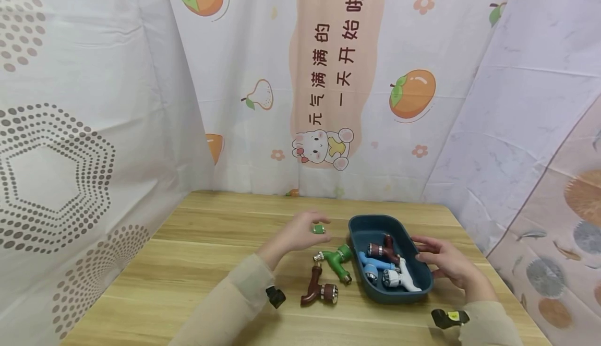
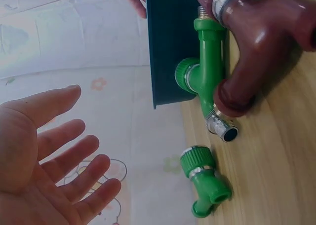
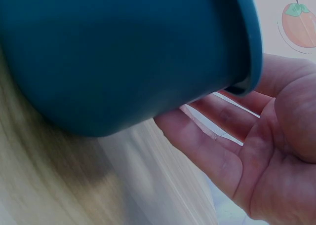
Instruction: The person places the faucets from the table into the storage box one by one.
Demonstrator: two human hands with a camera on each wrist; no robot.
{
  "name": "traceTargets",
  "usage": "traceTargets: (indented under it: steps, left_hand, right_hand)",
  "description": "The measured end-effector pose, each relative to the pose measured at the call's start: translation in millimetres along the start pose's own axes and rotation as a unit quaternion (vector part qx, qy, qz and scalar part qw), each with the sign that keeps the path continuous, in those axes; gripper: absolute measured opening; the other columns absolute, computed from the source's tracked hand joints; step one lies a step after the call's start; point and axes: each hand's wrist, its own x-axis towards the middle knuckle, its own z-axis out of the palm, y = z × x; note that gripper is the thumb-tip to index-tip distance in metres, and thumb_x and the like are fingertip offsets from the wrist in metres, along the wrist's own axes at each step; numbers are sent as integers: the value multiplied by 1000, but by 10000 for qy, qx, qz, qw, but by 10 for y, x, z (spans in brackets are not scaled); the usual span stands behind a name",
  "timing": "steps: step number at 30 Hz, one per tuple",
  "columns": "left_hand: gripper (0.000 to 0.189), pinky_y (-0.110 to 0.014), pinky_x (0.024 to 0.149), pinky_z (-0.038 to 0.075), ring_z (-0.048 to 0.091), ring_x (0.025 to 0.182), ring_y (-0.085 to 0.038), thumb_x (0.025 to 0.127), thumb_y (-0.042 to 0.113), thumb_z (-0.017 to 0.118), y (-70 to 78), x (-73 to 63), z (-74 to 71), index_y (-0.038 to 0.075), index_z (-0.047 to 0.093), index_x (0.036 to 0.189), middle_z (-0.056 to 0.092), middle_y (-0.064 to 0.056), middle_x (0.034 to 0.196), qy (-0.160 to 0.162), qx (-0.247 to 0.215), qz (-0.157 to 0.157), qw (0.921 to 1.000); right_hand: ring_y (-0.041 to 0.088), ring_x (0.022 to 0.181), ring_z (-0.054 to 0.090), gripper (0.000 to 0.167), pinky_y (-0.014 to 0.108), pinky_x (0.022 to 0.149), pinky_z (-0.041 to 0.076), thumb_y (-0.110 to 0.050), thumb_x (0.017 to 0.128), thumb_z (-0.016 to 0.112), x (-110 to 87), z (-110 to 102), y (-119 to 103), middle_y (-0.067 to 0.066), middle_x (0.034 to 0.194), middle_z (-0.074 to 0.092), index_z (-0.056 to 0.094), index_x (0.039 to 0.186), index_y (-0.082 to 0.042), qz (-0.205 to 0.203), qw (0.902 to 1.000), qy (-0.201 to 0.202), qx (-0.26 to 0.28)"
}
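Observation:
My left hand point(image 1: 302, 231) is over the table with its fingers apart and loosely bent. In the left wrist view the hand point(image 2: 64, 161) holds nothing, and a small green tap point(image 2: 200, 178) stands on the table beyond its fingertips. A larger green tap point(image 1: 337, 262) and a maroon tap point(image 1: 315, 288) lie nearer, left of the basin. At the right, my right hand point(image 1: 448, 262) holds the rim of a dark blue basin point(image 1: 399, 298), thumb at the edge and fingers against the outer wall. Inside lie a maroon tap point(image 1: 386, 251), a light blue tap point(image 1: 375, 264) and a white tap point(image 1: 405, 277).
The wooden table point(image 1: 188, 262) reaches back to a white printed curtain point(image 1: 263, 142). More curtains hang along the left and right sides. A small black camera is strapped to each wrist, above the beige sleeves point(image 1: 230, 304).

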Motion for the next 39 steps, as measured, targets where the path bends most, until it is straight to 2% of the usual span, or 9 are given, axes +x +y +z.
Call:
traceTargets:
  steps: [4,9,12,17,23,28,34,39]
  left_hand:
    - [42,-41,99,50,61,120,-31,91,32,78,-40,-42,-2,13,70,128,66,-3,130,-16,112,42,9999]
    - [38,-38,97,51,64,114,-22,90,30,79,-84,-102,4,15,72,124,68,-1,125,-71,256,107,9996]
    - [35,-38,94,53,64,110,-19,89,28,79,-111,-145,16,15,73,122,69,-1,123,-117,174,93,9997]
    - [39,-39,96,51,64,115,-27,89,30,79,-164,-226,45,13,72,122,69,-4,124,-175,144,-40,9997]
    - [41,-41,101,49,60,120,-21,89,32,79,-195,-311,88,12,72,124,67,0,127,-303,234,-181,9991]
    - [46,-39,98,51,60,119,-18,87,37,79,-215,-395,123,14,71,127,66,2,128,-537,176,-388,9976]
    - [53,-37,96,52,61,117,-18,87,39,80,-260,-464,162,13,69,131,66,6,127,-627,17,-388,9973]
    - [59,-40,96,51,60,116,-17,83,45,82,-285,-519,191,17,67,133,66,6,127,-772,-14,-547,9955]
  right_hand:
    - [37,119,57,67,56,79,58,-9,100,63,-7,1,-1,38,148,40,28,155,8,16,10000,4,-15]
    - [37,119,58,67,56,79,58,-9,100,63,-13,5,-9,38,148,40,28,155,8,29,10000,11,11]
    - [35,117,60,67,56,79,58,-9,100,63,-11,2,-12,38,148,40,28,155,8,20,10000,4,21]
    - [34,117,60,67,56,79,58,-9,100,62,-7,0,-10,37,148,40,27,155,8,14,10000,-21,23]
    - [34,116,60,67,56,79,58,-9,101,62,-12,6,-18,37,147,42,27,155,9,17,10000,-22,27]
    - [33,116,59,67,56,79,58,-9,101,62,-13,8,-19,37,146,43,28,155,8,25,10000,-28,25]
    - [33,116,60,67,56,79,58,-9,101,62,-5,-2,0,37,147,42,27,155,8,24,10000,-45,31]
    - [33,115,60,67,56,79,58,-10,101,62,2,-5,1,37,146,43,27,155,8,21,10000,-61,36]
